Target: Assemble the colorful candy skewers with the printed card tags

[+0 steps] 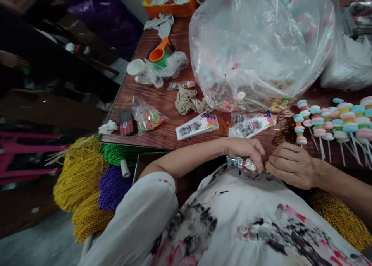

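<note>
Close to my lap, my left hand (247,151) is closed around a marshmallow skewer (240,162) in a shiny clear wrapper, which lies sideways under the fingers. My right hand (293,165) is closed, its fingertips pinched together against the left ones at the wrapped skewer's right end. What sits inside that pinch is hidden; a small yellow bit shows beneath it. Gold twist ties (284,128) lie on the table just beyond the right hand. To their right, several pastel marshmallow skewers (343,120) rest with white sticks toward me.
A big clear plastic bag (261,45) fills the table's back. Printed label cards (196,126), a beige cloth (188,99), a small bag of colourful pieces (148,119), orange-handled scissors (158,54) and a paper cup (136,67) lie leftward. Yellow cord bundles (80,173) hang beside the table.
</note>
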{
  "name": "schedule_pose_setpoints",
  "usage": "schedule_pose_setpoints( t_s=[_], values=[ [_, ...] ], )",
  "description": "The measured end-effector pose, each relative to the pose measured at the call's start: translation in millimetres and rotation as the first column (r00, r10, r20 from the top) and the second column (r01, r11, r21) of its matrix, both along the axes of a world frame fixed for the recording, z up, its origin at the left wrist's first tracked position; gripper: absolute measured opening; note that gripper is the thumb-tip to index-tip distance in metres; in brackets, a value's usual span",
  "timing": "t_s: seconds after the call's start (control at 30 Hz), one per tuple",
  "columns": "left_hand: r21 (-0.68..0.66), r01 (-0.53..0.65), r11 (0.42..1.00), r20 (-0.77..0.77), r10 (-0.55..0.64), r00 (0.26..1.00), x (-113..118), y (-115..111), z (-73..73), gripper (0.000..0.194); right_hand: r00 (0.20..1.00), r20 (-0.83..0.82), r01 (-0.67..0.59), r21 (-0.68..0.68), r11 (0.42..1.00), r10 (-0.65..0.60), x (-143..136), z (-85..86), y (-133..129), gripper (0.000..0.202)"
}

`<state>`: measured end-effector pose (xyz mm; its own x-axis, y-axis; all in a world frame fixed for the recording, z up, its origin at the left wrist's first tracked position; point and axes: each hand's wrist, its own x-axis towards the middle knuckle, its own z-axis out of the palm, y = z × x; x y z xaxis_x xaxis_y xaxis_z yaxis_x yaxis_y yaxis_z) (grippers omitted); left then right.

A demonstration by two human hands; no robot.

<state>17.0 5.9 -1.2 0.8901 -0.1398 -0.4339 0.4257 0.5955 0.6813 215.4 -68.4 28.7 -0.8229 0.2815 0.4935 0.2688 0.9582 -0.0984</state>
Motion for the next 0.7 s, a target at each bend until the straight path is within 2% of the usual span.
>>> schedule_pose_setpoints(
  t_s=[0.07,0.13,0.2,0.23,0.27,0.3,0.33,0.37,0.4,0.43,0.47,0.5,0.53,0.57,0.6,0.63,0.67,0.7],
  values=[
    [0.082,0.112,0.990,0.036,-0.115,0.993,-3.5,13.1,0.9,0.027,0.999,0.030,0.033,0.030,0.999,-0.034,-4.4,5.7,-1.6,0.015],
    [0.224,0.192,0.956,0.056,-0.209,0.976,-10.9,30.8,8.1,0.030,0.996,0.042,0.082,0.052,0.995,-0.085,-9.6,9.9,-3.5,0.011],
    [0.444,0.167,0.880,0.044,-0.207,0.977,-20.1,45.1,22.7,0.036,0.991,0.060,0.115,0.087,0.990,-0.121,-13.2,9.0,-2.8,0.009],
    [0.592,0.092,0.801,0.044,-0.146,0.988,-24.2,47.9,31.4,0.040,0.986,0.081,0.136,0.106,0.985,-0.145,-13.8,6.5,-0.5,0.009],
    [0.743,-0.013,0.669,0.071,-0.059,0.996,-27.2,46.7,39.6,0.041,0.979,0.101,0.165,0.124,0.978,-0.178,-13.3,2.9,3.3,0.010],
    [0.864,-0.131,0.485,0.132,0.033,0.991,-28.8,41.3,45.8,0.041,0.969,0.111,0.206,0.140,0.968,-0.222,-11.8,-1.3,8.3,0.012],
    [0.931,-0.233,0.279,0.217,0.089,0.972,-28.6,32.0,48.6,0.039,0.954,0.113,0.259,0.153,0.954,-0.277,-9.5,-5.3,14.2,0.014],
    [0.946,-0.302,0.114,0.294,0.080,0.952,-26.7,20.0,47.1,0.038,0.937,0.099,0.316,0.167,0.934,-0.335,-6.9,-8.8,20.2,0.015],
    [0.933,-0.360,0.004,0.360,0.045,0.932,-23.1,6.6,40.9,0.037,0.917,0.073,0.375,0.182,0.909,-0.393,-4.7,-11.2,25.6,0.016],
    [0.904,-0.424,-0.047,0.423,-0.028,0.905,-18.2,-6.3,30.8,0.040,0.894,0.037,0.433,0.191,0.881,-0.447,-3.5,-12.3,29.7,0.016],
    [0.890,-0.454,-0.035,0.449,-0.107,0.887,-12.5,-17.1,18.0,0.041,0.870,-0.006,0.484,0.191,0.854,-0.492,-3.8,-12.2,32.1,0.015],
    [0.878,-0.479,0.015,0.477,-0.129,0.870,-6.7,-24.6,4.4,0.041,0.850,-0.055,0.525,0.172,0.833,-0.525,-6.0,-11.2,32.4,0.015],
    [0.871,-0.481,0.099,0.488,-0.059,0.871,-1.6,-28.1,-7.9,0.039,0.834,-0.106,0.551,0.130,0.824,-0.541,-10.0,-10.0,30.8,0.015],
    [0.842,-0.506,0.189,0.504,0.058,0.861,2.3,-27.7,-17.3,0.039,0.825,-0.158,0.557,0.062,0.828,-0.543,-15.4,-8.9,27.7,0.016],
    [0.799,-0.546,0.251,0.507,0.206,0.837,4.5,-24.1,-22.6,0.041,0.823,-0.205,0.536,-0.023,0.844,-0.529,-21.5,-8.6,23.8,0.017],
    [0.752,-0.593,0.287,0.504,0.330,0.798,4.8,-18.2,-23.7,0.043,0.830,-0.244,0.488,-0.120,0.865,-0.502,-27.3,-9.3,19.7,0.018],
    [0.714,-0.638,0.287,0.513,0.405,0.757,3.6,-11.5,-21.1,0.044,0.839,-0.265,0.428,-0.219,0.877,-0.475,-32.1,-11.1,16.3,0.017],
    [0.696,-0.670,0.258,0.541,0.425,0.725,1.4,-5.1,-16.0,0.044,0.851,-0.271,0.366,-0.306,0.879,-0.449,-35.2,-13.7,14.1,0.016]
  ],
)
